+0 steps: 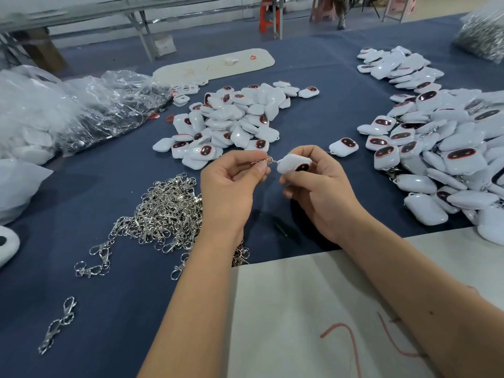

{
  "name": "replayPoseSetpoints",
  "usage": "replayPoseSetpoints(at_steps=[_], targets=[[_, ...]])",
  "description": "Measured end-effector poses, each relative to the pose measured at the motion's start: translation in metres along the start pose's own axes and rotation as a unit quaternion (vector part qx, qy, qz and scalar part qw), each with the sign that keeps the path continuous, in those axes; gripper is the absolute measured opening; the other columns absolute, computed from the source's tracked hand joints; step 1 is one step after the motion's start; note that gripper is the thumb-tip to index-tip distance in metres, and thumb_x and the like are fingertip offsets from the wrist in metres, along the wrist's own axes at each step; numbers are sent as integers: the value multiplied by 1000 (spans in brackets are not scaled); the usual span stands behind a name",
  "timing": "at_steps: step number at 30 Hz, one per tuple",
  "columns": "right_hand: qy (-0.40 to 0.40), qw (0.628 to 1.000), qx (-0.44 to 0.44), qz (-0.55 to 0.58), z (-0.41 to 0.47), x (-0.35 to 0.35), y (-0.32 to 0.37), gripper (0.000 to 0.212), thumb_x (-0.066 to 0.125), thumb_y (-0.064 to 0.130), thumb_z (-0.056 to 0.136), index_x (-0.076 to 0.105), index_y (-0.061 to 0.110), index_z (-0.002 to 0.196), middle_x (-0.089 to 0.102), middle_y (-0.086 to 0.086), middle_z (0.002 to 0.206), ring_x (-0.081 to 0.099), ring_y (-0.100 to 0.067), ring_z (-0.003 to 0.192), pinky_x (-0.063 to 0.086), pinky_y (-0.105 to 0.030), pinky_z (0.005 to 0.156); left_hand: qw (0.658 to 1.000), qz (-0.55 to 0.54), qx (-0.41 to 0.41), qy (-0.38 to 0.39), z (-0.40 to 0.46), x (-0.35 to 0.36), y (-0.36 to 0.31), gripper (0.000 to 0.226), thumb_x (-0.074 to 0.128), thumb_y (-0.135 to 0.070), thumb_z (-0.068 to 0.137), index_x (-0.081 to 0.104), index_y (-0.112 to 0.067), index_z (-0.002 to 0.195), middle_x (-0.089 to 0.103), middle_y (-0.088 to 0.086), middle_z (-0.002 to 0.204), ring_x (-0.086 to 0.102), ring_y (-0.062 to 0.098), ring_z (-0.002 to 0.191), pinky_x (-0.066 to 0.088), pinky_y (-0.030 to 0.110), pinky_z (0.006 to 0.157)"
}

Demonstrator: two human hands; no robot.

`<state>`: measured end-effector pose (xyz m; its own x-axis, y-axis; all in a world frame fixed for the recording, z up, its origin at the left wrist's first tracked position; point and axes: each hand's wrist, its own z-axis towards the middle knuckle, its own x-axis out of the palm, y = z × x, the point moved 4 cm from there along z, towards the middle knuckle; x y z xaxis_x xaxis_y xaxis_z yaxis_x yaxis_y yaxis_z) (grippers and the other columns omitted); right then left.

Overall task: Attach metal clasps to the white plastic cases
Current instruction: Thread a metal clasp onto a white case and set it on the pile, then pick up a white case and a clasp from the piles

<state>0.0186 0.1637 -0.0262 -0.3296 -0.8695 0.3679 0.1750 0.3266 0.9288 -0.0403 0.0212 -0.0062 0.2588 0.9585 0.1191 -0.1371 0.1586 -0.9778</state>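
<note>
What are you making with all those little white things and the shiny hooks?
A person is fitting metal clasps onto white plastic cases. The right hand holds one white case, and the left hand pinches a metal clasp right at the case's end. A heap of loose clasps lies on the blue table, with one pile of cases ahead and a bigger pile on the right.

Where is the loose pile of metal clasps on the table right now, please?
In the head view, the pile of metal clasps lies on the blue table at left of centre, just left of the left hand and nearer than the middle heap of white cases.
</note>
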Motion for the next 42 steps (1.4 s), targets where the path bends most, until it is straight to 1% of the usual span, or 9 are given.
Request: replayPoseSetpoints(at_steps=[4,10,14,19,23,29,33,36,42], targets=[[-34,999,-28,-32,-1,-2,0,21,64,-6,95,65,10,108,64,-12,98,56,-18,70,46,-26,57,997,73,1,0,-2,5,4,15,74,5,87,76,-10,92,77,6,83,73,15,77,60,30,78],[-243,957,-93,-128,0,-23,5,28,65,0,89,62,22,106,66,5,87,63,-5,65,55,-25,62,984,173,9,41,-8,18,8,17,76,-2,86,76,-12,101,78,-1,91,73,8,81,58,23,82],[-306,934,-96,-157,-1,-32,8,60,58,-3,88,47,21,142,56,-8,130,63,-11,107,58,-40,96,979,200,19,29,-6,14,8,15,76,-4,87,76,-12,99,77,-1,91,72,14,82,58,23,81],[-330,871,-128,-342,-8,-34,26,76,49,-6,90,27,10,160,10,-10,169,17,-25,155,22,-26,124,978,207,18,5,-4,9,9,12,75,-5,88,76,-15,94,75,-2,86,71,16,81,60,31,83],[-278,811,-132,-497,-8,-26,27,63,52,-3,92,43,4,154,8,0,174,3,-23,160,5,-23,126,977,212,23,-12,-2,6,9,11,74,-6,88,76,-15,92,74,-3,84,70,14,80,59,31,81],[-143,775,-181,-588,-9,-1,18,46,57,2,95,61,6,140,43,-4,162,21,-24,157,16,-21,121,954,288,57,-62,-3,-1,-2,12,70,-6,89,75,-16,92,73,-10,86,68,9,81,56,30,83],[7,708,-164,-687,2,26,-1,46,57,13,98,55,10,144,43,-6,161,22,-26,156,33,-38,119,846,517,85,-104,-4,-10,-14,16,64,-19,89,73,-24,102,71,-2,102,55,27,107,46,39,94],[48,676,-141,-722,19,40,-9,50,50,19,101,43,14,150,25,-4,169,10,-24,159,36,-42,112,767,628,3,-133,-5,-20,-15,23,66,-35,88,68,-27,109,58,7,119,41,34,119,35,43,97],[101,671,-89,-729,51,52,-19,56,41,29,108,27,11,159,16,-8,171,8,-29,159,16,-49,127,751,649,-81,-89,-4,-26,-7,29,60,-30,89,61,-19,116,55,15,127,44,39,124,35,47,102]])
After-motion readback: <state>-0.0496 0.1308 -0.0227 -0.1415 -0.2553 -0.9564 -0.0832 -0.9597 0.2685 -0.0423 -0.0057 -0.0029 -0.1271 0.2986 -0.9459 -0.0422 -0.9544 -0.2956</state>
